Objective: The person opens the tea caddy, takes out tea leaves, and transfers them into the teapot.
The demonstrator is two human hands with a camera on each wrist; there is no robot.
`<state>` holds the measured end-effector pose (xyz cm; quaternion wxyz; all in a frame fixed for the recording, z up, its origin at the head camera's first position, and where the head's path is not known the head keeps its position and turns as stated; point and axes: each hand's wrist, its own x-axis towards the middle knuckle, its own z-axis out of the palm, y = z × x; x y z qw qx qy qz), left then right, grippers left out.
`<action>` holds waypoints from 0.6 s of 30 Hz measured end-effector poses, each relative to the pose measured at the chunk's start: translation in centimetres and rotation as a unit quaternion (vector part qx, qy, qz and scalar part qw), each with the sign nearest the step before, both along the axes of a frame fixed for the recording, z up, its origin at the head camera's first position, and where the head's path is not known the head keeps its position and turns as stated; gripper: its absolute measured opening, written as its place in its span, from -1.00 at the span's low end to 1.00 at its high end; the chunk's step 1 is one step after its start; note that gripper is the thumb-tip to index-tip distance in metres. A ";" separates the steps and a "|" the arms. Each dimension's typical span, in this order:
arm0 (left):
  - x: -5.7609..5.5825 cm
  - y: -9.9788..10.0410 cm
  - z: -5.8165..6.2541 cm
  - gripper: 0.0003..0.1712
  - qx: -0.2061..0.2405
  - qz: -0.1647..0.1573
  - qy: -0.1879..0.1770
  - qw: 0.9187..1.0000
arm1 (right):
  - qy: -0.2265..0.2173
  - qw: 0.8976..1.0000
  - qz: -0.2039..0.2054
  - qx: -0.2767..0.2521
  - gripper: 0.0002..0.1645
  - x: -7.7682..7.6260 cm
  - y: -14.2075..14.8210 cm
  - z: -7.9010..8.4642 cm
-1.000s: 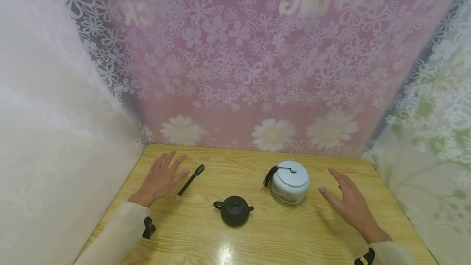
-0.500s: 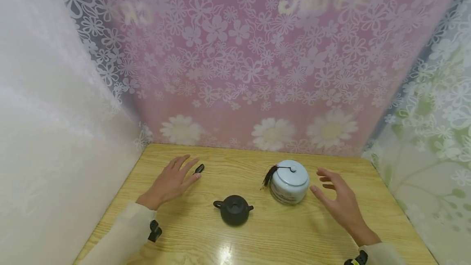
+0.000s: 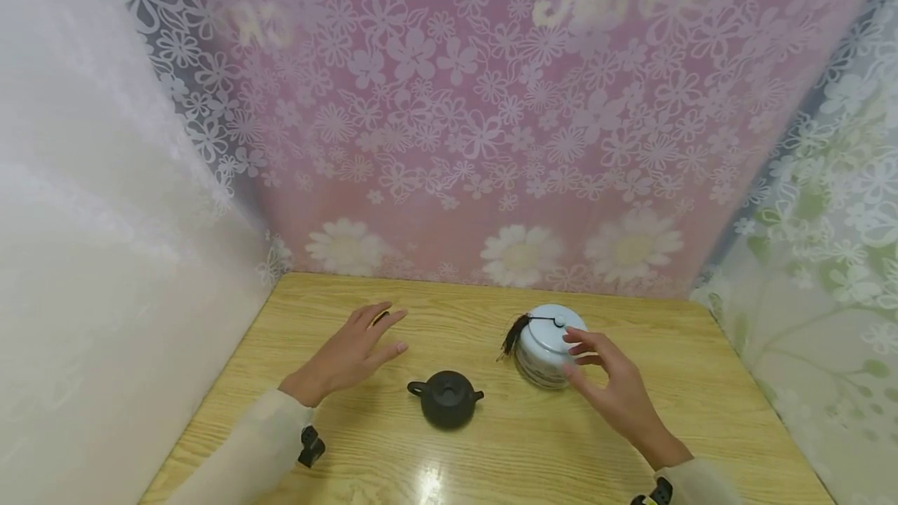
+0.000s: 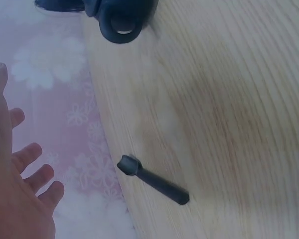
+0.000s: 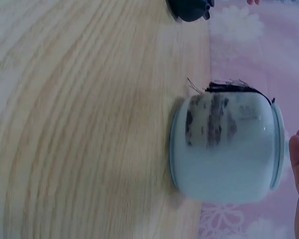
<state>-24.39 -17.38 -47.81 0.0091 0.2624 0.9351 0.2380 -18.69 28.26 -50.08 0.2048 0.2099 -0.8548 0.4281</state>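
My left hand (image 3: 347, 357) hovers above the table with its fingers spread and holds nothing. It hides most of a black tea scoop (image 4: 159, 185), which lies on the wood in the left wrist view. A small black teapot (image 3: 447, 402) stands upright between my hands, its handle to the left and spout to the right. On the right is a pale blue lidded jar (image 5: 229, 154) with a black tassel (image 3: 515, 335) tied at its lid knob (image 3: 560, 321). My right hand (image 3: 617, 388), fingers slightly bent, overlaps the jar's right side in the head view; its fingertips are near the lid.
The wooden table (image 3: 491, 458) ends at the back against a pink flowered curtain (image 3: 449, 139). A whitish curtain (image 3: 105, 256) hangs along the left side, and another with green leaf prints (image 3: 828, 294) along the right.
My left hand has moved right, over the scoop, and now covers most of it. My right hand has moved left to the jar. Teapot, scoop and jar have stayed put.
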 end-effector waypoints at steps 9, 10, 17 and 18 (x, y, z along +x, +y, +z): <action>0.4 1.7 -0.8 -0.17 0.023 -0.035 -0.022 0.999 | 0.007 0.998 0.061 -0.012 -0.30 0.0 -2.7 -0.9; 0.5 1.8 -0.9 -0.17 0.027 -0.040 -0.023 0.999 | 0.005 0.998 0.065 -0.012 -0.30 0.0 -3.0 -0.9; 1.0 2.6 -1.2 -0.25 0.055 -0.094 -0.030 0.994 | -0.017 0.997 0.077 -0.003 -0.32 0.0 -5.0 -1.5; 1.0 2.8 -1.3 -0.25 0.056 -0.102 -0.030 0.993 | -0.023 0.996 0.081 -0.004 -0.32 0.0 -5.2 -1.6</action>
